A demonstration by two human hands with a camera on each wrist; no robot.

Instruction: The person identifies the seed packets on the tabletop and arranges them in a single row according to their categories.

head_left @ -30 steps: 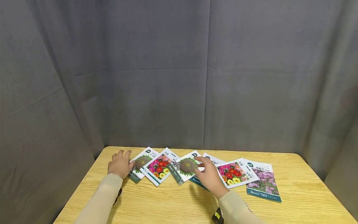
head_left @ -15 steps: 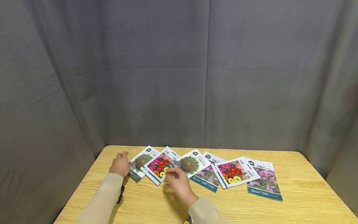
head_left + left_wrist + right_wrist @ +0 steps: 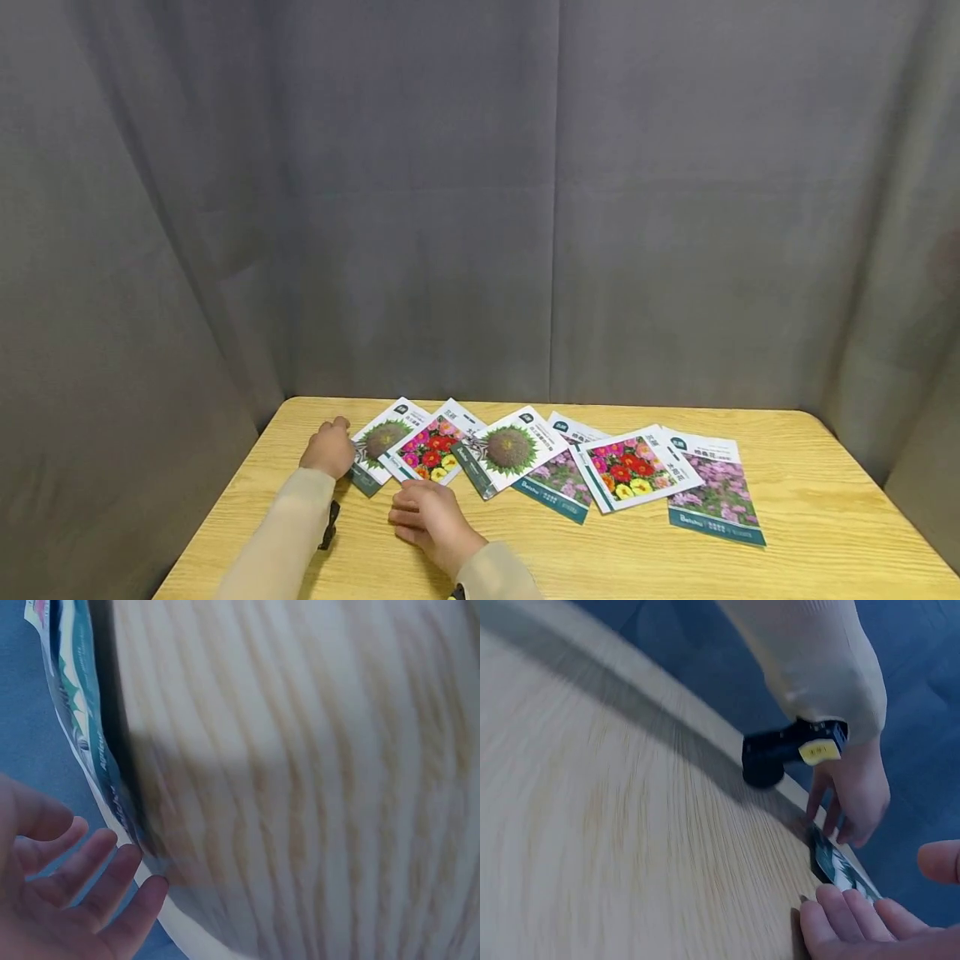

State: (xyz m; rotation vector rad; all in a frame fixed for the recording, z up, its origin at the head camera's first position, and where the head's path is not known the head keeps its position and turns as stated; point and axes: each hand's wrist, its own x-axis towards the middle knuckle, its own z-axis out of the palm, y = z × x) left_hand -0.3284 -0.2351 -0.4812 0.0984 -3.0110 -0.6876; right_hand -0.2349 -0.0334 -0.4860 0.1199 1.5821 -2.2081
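Note:
Several flower seed packets lie in a row on the wooden table. My left hand (image 3: 330, 448) is at the left edge of the leftmost sunflower packet (image 3: 384, 443). In the left wrist view, its loosely bent fingers (image 3: 120, 877) come right up to a packet's edge (image 3: 107, 769), and nothing is pinched. A packet with red and yellow blooms (image 3: 431, 448) overlaps that sunflower packet. Just in front of its lower edge is my right hand (image 3: 435, 525), fingers relaxed and holding nothing. Another sunflower packet (image 3: 512, 450) lies to the right of this hand.
Farther right, a pink-flower packet (image 3: 558, 492), a second red-and-yellow-bloom packet (image 3: 636, 468) and another pink-flower packet (image 3: 716, 492) overlap one another. A grey curtain (image 3: 420, 208) hangs behind the table (image 3: 637, 567). Both wrists carry small black cameras (image 3: 787, 750).
My right hand has left the middle sunflower packet and moved left and toward me. The left hand's raised, spread fingers have come down beside the leftmost packet.

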